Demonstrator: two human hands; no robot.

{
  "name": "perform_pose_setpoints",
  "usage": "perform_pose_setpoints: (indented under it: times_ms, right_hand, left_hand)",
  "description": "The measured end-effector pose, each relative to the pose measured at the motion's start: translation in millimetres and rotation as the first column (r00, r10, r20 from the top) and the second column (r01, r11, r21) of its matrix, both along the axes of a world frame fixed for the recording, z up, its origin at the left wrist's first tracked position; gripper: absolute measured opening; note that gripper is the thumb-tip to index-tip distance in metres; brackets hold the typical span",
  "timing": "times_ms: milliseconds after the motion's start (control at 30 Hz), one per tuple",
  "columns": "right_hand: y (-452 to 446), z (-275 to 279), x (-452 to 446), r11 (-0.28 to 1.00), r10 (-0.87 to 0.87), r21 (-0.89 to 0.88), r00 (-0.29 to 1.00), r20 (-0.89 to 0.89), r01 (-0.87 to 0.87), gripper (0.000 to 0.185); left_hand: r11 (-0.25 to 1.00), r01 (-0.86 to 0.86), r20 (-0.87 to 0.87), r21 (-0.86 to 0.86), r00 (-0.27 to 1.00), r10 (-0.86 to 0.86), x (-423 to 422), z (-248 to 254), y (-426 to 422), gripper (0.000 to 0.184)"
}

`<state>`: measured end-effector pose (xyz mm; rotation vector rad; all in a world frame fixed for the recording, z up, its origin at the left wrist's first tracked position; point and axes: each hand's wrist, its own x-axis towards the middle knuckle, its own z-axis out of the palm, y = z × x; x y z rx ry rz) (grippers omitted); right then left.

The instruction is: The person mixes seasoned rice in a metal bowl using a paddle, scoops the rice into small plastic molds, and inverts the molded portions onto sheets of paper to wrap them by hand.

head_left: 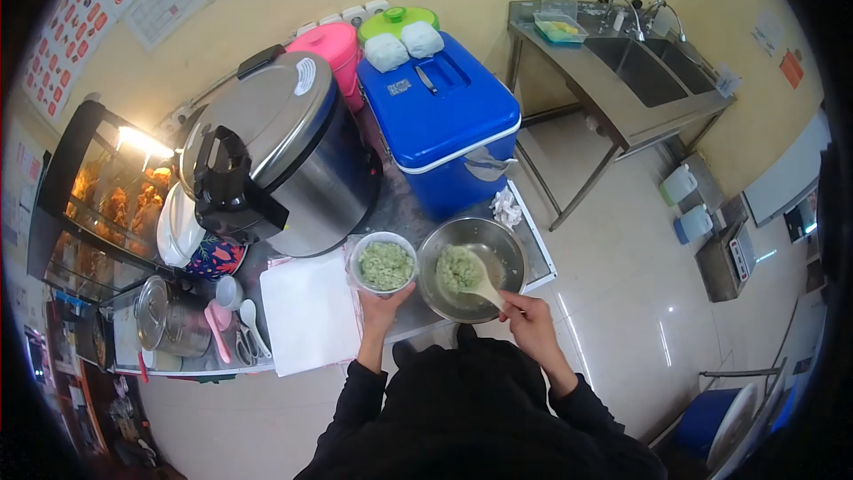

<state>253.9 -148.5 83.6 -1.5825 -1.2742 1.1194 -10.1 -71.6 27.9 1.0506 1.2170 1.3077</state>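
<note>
My left hand (382, 307) is closed around a small white bowl (357, 277) filled with pale green, grainy food (386, 266). To its right, a round stainless steel mixing bowl (511, 249) stands near the table's front edge. My right hand (528, 320) grips a pale serving spoon (487, 292) by its handle. The spoon's head is inside the mixing bowl, where a lump of the same green food (458, 267) lies on or against it; which one I cannot tell.
Behind stand a large steel cooker (311, 160) and a blue cooler box (444, 116). White paper sheets (306, 316) lie on the left, beside scissors (246, 345), a white spoon (253, 324) and a lidded steel pot (173, 320). A sink (640, 76) stands back right.
</note>
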Motion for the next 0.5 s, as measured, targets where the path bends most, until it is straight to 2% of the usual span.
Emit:
perform_pose_setpoints:
  times_ms: [67,167,200,267,300,400,500]
  right_hand:
    - [-1.7,26.7,0.0,0.998,-0.018,0.060,0.999,-0.030,0.020,0.029]
    - [1.5,46.5,-10.7,0.950,-0.012,0.310,0.987,0.158,-0.038,0.034]
    - [1.5,45.0,-15.7,0.928,-0.033,0.367,0.965,0.261,-0.067,0.038]
    - [1.7,35.5,-24.3,0.873,-0.091,0.465,0.886,0.454,-0.149,0.046]
    - [-0.3,31.2,-25.5,0.867,-0.081,0.458,0.850,0.520,-0.198,0.052]
    - [-3.3,27.5,-24.3,0.840,-0.017,0.420,0.756,0.654,-0.344,0.065]
    - [2.0,42.8,-8.3,0.785,0.094,0.420,0.758,0.646,-0.455,0.064]
  left_hand:
    - [0.990,0.020,-0.171,0.142,0.985,0.005,7.8,13.7,-2.3,0.102]
    - [0.947,-0.017,-0.276,0.319,0.955,0.110,31.7,-5.3,-5.5,0.091]
    - [0.957,0.015,-0.293,0.288,0.953,0.073,41.8,1.5,-6.9,0.102]
    - [0.964,0.004,-0.107,0.265,0.994,0.025,66.8,21.8,-10.6,0.105]
    - [0.967,-0.001,-0.012,0.254,1.000,0.005,72.8,27.5,-10.0,0.106]
    - [0.940,0.083,-0.222,0.330,0.975,-0.008,63.3,28.6,-4.3,0.106]
    - [0.948,0.155,-0.090,0.278,0.987,-0.135,48.8,29.8,0.4,0.110]
